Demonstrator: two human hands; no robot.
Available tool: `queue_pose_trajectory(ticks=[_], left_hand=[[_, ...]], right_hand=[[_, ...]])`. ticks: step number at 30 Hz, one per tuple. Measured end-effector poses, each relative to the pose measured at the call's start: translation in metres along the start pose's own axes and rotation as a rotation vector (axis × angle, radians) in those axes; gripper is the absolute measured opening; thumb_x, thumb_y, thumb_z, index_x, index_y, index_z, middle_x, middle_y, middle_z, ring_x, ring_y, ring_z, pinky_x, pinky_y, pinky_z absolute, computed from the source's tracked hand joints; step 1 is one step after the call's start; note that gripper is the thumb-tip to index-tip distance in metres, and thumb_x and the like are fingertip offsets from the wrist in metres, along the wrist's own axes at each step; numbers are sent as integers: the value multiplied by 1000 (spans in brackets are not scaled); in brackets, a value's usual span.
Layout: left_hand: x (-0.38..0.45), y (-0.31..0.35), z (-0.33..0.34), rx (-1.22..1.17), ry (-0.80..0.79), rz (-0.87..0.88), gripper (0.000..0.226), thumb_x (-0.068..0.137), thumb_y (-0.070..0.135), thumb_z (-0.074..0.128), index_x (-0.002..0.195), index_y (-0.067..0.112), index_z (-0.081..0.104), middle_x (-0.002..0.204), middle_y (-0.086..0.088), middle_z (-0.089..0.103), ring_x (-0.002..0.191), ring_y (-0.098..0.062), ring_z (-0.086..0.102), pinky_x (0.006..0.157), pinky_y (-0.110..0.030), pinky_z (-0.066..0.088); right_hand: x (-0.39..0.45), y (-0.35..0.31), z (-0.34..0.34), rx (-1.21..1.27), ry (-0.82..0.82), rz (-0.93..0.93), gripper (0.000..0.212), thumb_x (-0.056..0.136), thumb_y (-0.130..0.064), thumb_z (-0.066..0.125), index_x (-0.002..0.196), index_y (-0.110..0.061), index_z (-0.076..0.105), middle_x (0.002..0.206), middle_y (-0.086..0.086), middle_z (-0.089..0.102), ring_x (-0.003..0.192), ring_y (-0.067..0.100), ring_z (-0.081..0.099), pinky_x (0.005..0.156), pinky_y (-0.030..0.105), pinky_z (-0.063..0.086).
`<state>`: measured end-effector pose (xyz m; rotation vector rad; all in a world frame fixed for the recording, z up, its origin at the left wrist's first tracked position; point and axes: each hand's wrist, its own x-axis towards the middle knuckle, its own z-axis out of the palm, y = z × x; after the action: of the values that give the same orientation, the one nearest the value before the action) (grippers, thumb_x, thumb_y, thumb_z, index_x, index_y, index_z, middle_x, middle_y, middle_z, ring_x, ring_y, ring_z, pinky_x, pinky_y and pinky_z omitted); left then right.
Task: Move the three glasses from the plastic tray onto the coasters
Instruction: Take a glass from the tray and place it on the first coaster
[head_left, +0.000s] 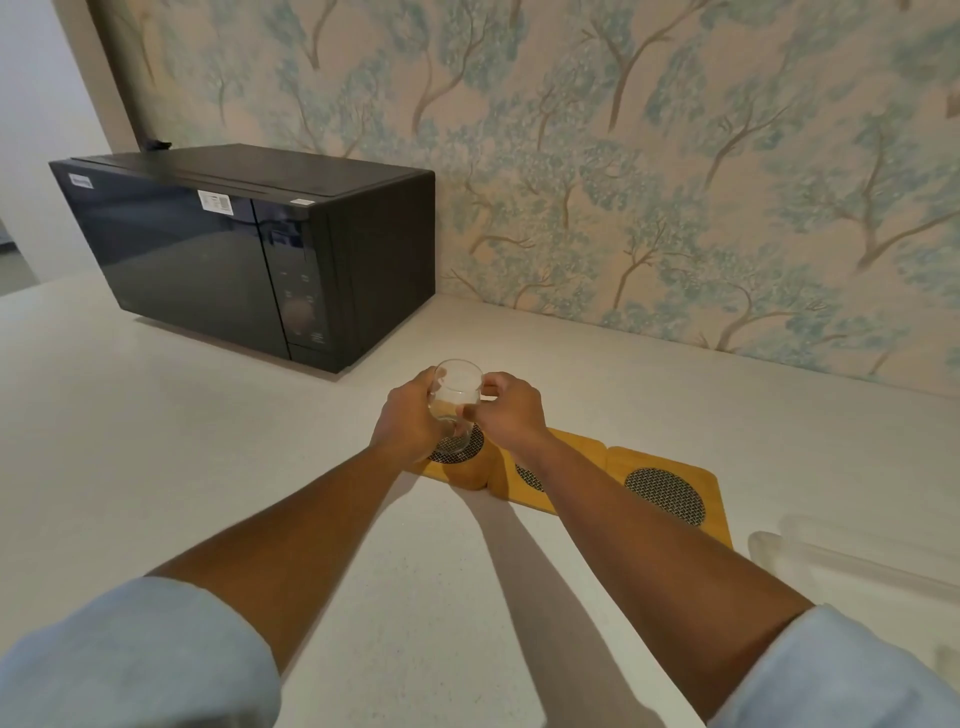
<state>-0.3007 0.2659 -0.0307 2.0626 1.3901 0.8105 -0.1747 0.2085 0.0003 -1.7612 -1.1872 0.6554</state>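
A clear glass (457, 391) is held upright between both hands over the leftmost wooden coaster (457, 465). My left hand (410, 415) wraps its left side and my right hand (506, 410) pinches its right side. Whether its base touches the coaster's dark mesh centre I cannot tell. A middle coaster (511, 475) lies partly under my right forearm. The right coaster (667, 493) lies bare. A clear plastic tray (810, 551) shows at the right edge; other glasses are not visible.
A black microwave (249, 249) stands at the back left of the white counter (208, 467). A patterned wall (675, 182) runs close behind the coasters.
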Motion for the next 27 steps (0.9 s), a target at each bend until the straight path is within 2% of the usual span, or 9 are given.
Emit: queue_pose_trajectory(ticks=[7,10,13,16,19,22,24,27], left_hand=[[2,-5,4,-7,8,-34,83,73,22,86,144,17,44,136,-8,61,120,-32,60,95,-36,50],[3,-5,4,-8,8,-25,82,74,23,85,145,17,42,138,-9,60,121,-31,58,95,-33,49],[4,-4,4,30,7,-22,80,78,24,82,145,17,38,138,-10,59,120,-32,59,95,-37,51],[3,-1,3,101,-6,-69,94,81,31,79,154,18,22,146,-12,52,125,-36,57,99,-44,50],[0,1,-1,118,32,-93,106,80,33,80,157,19,9,153,-10,44,131,-37,53,103,-45,46],[-4,8,-4,129,126,-13,106,80,41,77,158,22,7,164,-3,24,139,-34,45,104,-41,46],[-8,18,-4,118,190,74,102,83,47,72,158,25,7,167,1,15,144,-31,38,106,-40,44],[-16,40,0,103,221,214,90,89,50,62,158,28,8,167,5,13,146,-26,34,107,-38,42]], right_hand=[[5,3,7,-32,1,-13,50,73,-13,80,120,-13,63,122,4,66,101,14,58,72,19,44],[6,4,8,-61,-24,-18,50,72,-11,79,119,-12,63,124,5,66,111,20,60,81,28,51],[4,5,9,-79,-71,-5,51,68,-7,79,116,-9,61,122,8,65,111,26,62,88,40,56],[3,6,7,-96,-67,0,57,72,-11,78,123,-4,55,125,15,63,113,31,61,91,48,54],[1,7,-1,-71,-76,15,77,75,-13,79,141,-4,41,143,13,52,127,28,53,100,41,50],[-3,8,-16,-12,-54,19,81,77,-14,78,147,-8,36,148,9,47,132,23,50,101,32,47],[-7,10,-29,16,-21,14,75,81,-13,75,146,-8,39,147,10,48,131,23,51,103,34,47],[-16,12,-52,45,38,22,69,83,-14,73,144,-9,42,146,9,50,129,23,52,104,41,47]])
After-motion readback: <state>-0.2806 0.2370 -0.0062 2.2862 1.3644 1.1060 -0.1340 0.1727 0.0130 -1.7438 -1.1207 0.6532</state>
